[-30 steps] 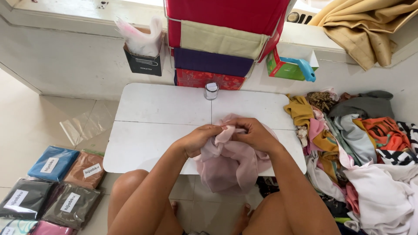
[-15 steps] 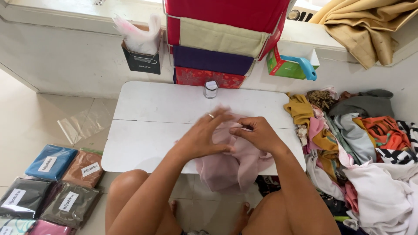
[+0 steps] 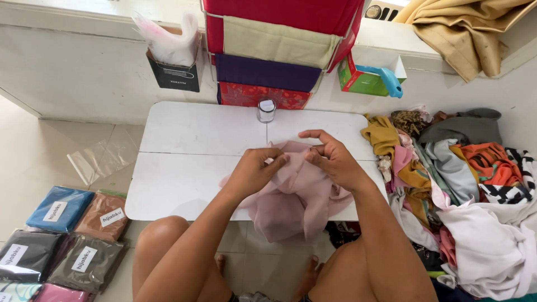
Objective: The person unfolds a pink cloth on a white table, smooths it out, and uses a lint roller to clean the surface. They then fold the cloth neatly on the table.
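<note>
Nearest to me, my bare knees frame the near edge of the low white folding tabletop (image 3: 184,168), and the thin dusty-pink fabric (image 3: 291,201) spills off that edge toward my lap. Half a second ago my hands lay spread and flat on it; now my left hand (image 3: 254,170) and right hand (image 3: 333,159) have drawn together over its upper part, fingertips almost meeting. Each grip is narrow, pinching a fold of the cloth, with my right forefinger lifted and crooked above the pinch. I judge that smoothing has given way to gathering an edge, so the fold is only begun and most of the cloth is loose.

Beyond my hands a small glass jar with a silver lid (image 3: 267,110) stands at the tabletop's far edge, apart from the fabric. On the floor to my left lie flat bagged cloths in blue, brown and grey (image 3: 61,235); to my right, a heap of mixed coloured cloth (image 3: 464,184). Farthest, stacked red, beige and purple fabric boxes (image 3: 274,50).
</note>
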